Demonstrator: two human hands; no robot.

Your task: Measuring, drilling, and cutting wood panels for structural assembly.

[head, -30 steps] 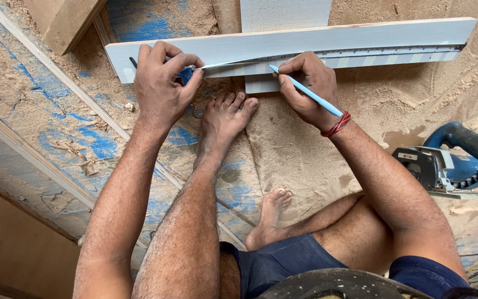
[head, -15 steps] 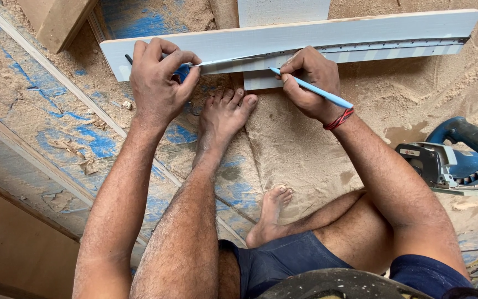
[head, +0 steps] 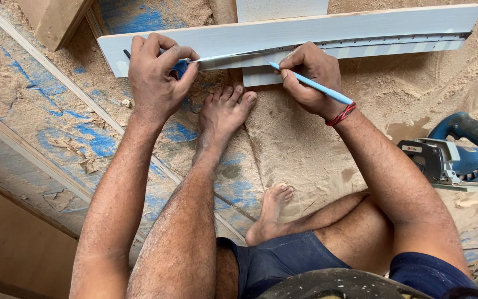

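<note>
Head view: left hand (head: 156,77) is pinching a tape measure (head: 181,66) against the white board (head: 305,30) lying on the sawdust-covered floor (head: 305,144); right hand (head: 308,75) is gripping a blue pencil (head: 311,84), tip at the board's edge. Tape should be staying taut and flat for a true mark.

**Even daylight, sharp centre, bent edges**

Soft, bright daylight fills the scene with no harsh glare. Short, faint shadows sit under the left hand (head: 159,75) and right hand (head: 308,75). The sawdust-covered floor (head: 305,149) shows crisp grain. The dark shape at the bottom edge is blurred, and straight lines bow slightly towards the corners.
</note>
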